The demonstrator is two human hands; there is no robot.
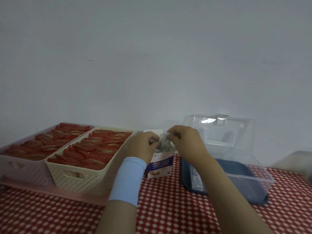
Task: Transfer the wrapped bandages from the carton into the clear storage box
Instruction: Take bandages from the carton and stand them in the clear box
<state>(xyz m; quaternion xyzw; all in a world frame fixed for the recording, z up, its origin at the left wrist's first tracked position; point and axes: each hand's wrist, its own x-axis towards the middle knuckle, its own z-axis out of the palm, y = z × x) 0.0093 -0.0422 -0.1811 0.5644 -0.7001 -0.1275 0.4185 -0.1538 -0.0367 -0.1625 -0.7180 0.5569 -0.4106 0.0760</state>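
**Forearms low, bundle at the mouth of the carton**

Nearest me are my two forearms over the spotted tablecloth (168, 210), the left one wearing a blue wristband (128, 179). My left hand (143, 146) and right hand (185, 141) both have their fingers curled, pinching the clear wrap of the bandages (164, 144), which stick up out of the open carton (161, 166).

I think the best move is to lift straight up so the light carton doesn't tip or ride along, perhaps freeing my left hand to hold it down. Then I would swing right.

The storage box (260, 174) sits just right of the carton with its lid (219, 132) propped open, and a flat pack (196, 178) is already inside. My right arm crosses its near corner. A cream basket (81, 176) of red packets (94, 149) crowds my left.
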